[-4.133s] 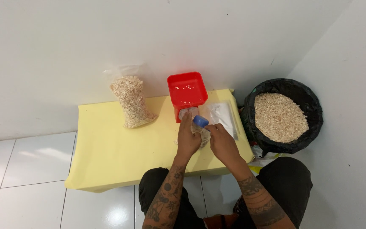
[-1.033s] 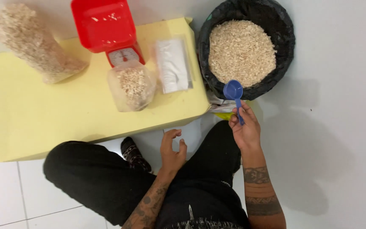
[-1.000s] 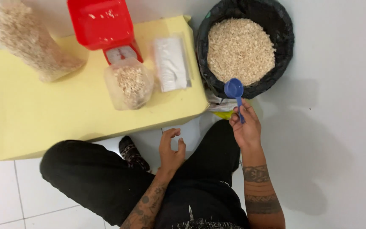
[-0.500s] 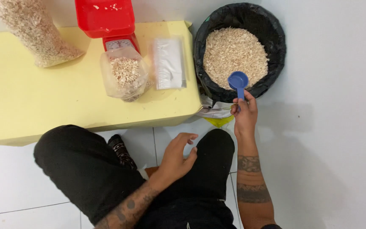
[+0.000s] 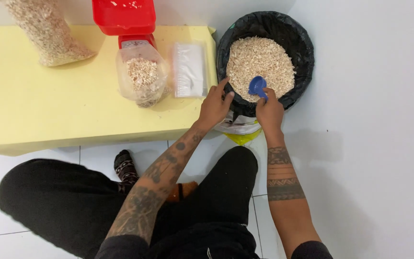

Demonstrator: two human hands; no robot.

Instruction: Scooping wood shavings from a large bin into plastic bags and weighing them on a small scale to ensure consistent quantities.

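Right hand: one; fingers curled round the handle of a blue scoop, thumb and fingers pressed onto it; the scoop's long axis runs from the palm up and slightly left, bowl end farthest from the wrist, its bowl resting on the pale flakes at the near edge of the heap; whether the bowl is loaded cannot be told.

Left hand: one; fingers spread and laid on the near-left rim of the black-lined bin, holding nothing pinched; it sits just beside the right hand, the rim between them.

Relation of note: the flakes lie directly ahead of and above the scoop's bowl in the head view, away from the person's body; the right hand is the nearer to them, the left touching the liner only.

Bin: one, round, black liner, filled near the brim with flakes; stands on the white floor against the end of the low yellow table.

On the table: one small clear bag part-filled with the same flakes, just in front of a red scale; one stack of flat empty clear bags beside it, towards the bin; one large full bag at the far left, well apart.
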